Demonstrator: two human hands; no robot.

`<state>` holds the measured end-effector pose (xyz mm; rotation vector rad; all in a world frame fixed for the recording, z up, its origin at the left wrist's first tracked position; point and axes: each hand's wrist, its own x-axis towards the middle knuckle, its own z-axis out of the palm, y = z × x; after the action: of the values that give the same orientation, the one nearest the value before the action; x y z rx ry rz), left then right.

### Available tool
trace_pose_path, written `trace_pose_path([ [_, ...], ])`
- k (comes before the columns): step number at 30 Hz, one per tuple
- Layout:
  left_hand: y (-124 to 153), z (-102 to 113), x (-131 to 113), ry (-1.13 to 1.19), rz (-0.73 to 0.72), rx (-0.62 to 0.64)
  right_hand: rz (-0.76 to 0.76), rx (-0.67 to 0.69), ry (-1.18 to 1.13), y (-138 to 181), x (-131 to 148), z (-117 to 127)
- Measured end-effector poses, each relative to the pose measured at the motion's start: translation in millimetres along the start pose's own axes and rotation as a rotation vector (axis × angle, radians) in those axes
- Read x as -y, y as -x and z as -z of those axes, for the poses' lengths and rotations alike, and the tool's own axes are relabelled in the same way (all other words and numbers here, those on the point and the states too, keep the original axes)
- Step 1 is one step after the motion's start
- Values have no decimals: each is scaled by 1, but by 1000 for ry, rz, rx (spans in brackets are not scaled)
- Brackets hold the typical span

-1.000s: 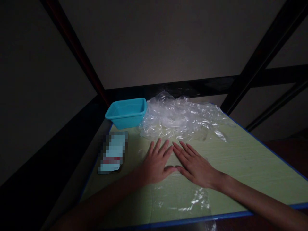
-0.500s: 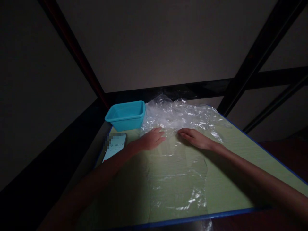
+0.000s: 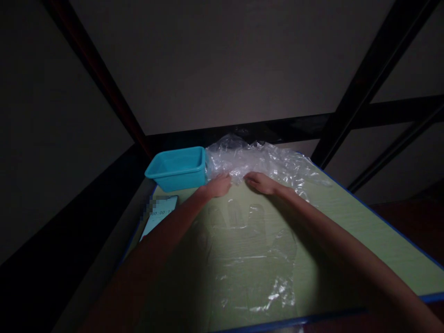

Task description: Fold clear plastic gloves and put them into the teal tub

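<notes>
A clear disposable plastic glove [image 3: 239,263] lies flat on the table, its finger shapes pointing away from me and its cuff end near the front edge. Beyond it is a crumpled heap of thin clear plastic [image 3: 270,159], whose pieces I cannot tell apart. My left hand [image 3: 219,185] is at the heap's near edge, fingers drawn together on the plastic. Close by on the right, my right hand [image 3: 262,182] has its fingers curled and pinched at the same edge. Their fingertips are partly hidden by plastic and shadow.
A turquoise plastic basin [image 3: 180,179] stands at the back left, touching the heap. A phone [image 3: 161,213] showing a running timer lies in front of it, partly behind my left forearm. The pale green table [image 3: 347,226] has a blue edge, with a wall behind.
Both hands have moved away from the flat glove, forward and slightly left to the heap. The left fingers have drawn together. The flat glove's finger shapes are now uncovered.
</notes>
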<state>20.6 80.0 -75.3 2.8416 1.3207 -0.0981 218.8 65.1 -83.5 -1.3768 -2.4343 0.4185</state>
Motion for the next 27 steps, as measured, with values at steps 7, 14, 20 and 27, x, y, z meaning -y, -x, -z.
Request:
trace_pose_path([
  [7,14,3,-7,-37,16,-61,100,41,44,6,2,1],
  [14,27,14,-15,-21,-34,-102,137,56,57,24,9,12],
  [20,34,19,-9,30,-167,-28,149,51,24,37,11,16],
  [27,53,40,-12,109,-233,-7,166,67,-4,49,16,15],
])
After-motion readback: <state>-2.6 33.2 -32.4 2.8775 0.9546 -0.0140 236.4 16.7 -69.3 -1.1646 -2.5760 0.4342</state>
